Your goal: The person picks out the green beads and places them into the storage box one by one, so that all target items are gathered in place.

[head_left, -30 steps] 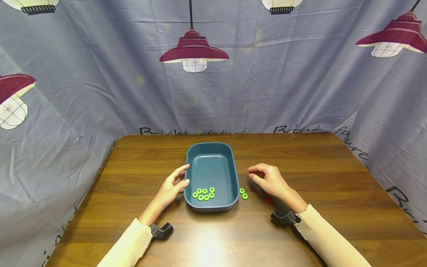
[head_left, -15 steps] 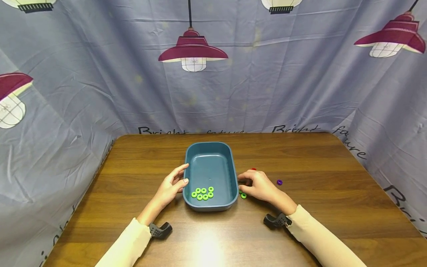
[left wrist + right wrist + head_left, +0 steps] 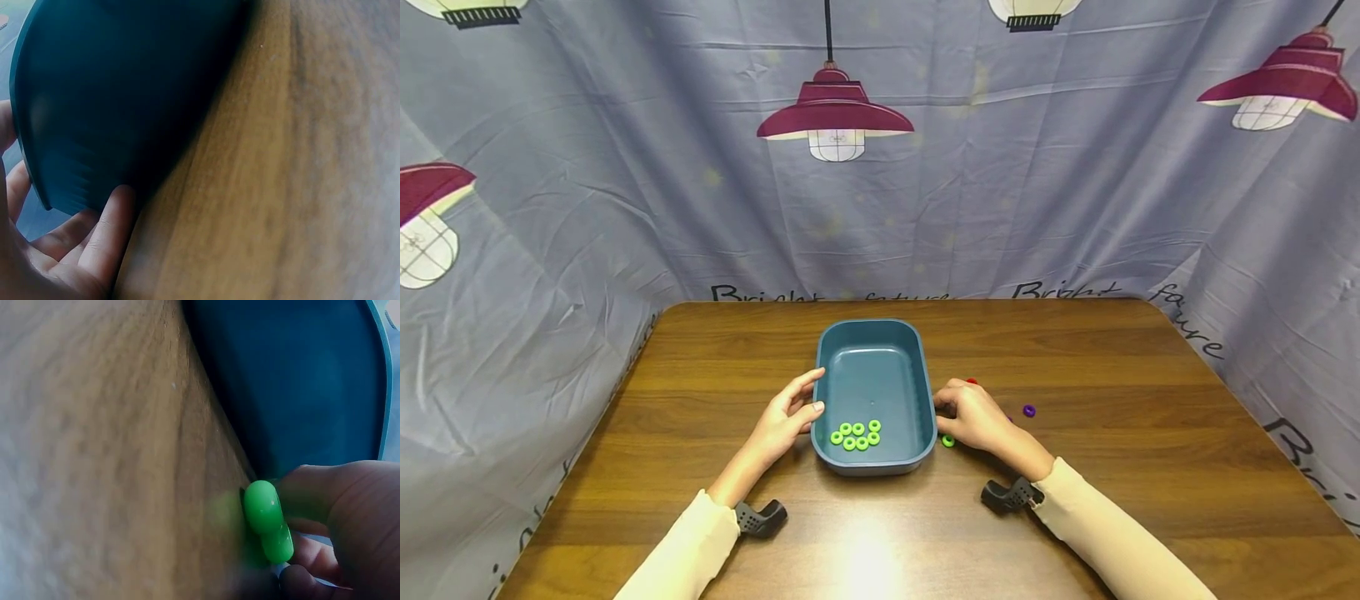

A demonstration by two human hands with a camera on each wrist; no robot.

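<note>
A blue-teal plastic tray [image 3: 872, 375] sits in the middle of the wooden table, with several small green rings [image 3: 858, 429] near its front end. My left hand [image 3: 782, 421] holds the tray's left side, thumb at the rim and fingers against the outer wall [image 3: 94, 112]. Beside the right wall, my right hand [image 3: 973, 415] is down at table level with thumb and fingers curled together. The right wrist view shows two green rings at its fingertips; it pinches the farther ring [image 3: 279, 544], while the nearer ring [image 3: 262, 506] lies against it. From above, the hand covers the pinched ring.
A purple ring [image 3: 1029, 411] lies on the table [image 3: 1075, 358] right of my right hand. Part of a red ring [image 3: 972, 381] shows behind that hand, and a purple sliver [image 3: 1009, 419] peeks out beside it. A printed curtain [image 3: 880, 225] hangs behind the table.
My right hand has come left and down onto the green rings beside the tray, uncovering a purple ring and hiding one green ring. My left hand and the tray stay put.
</note>
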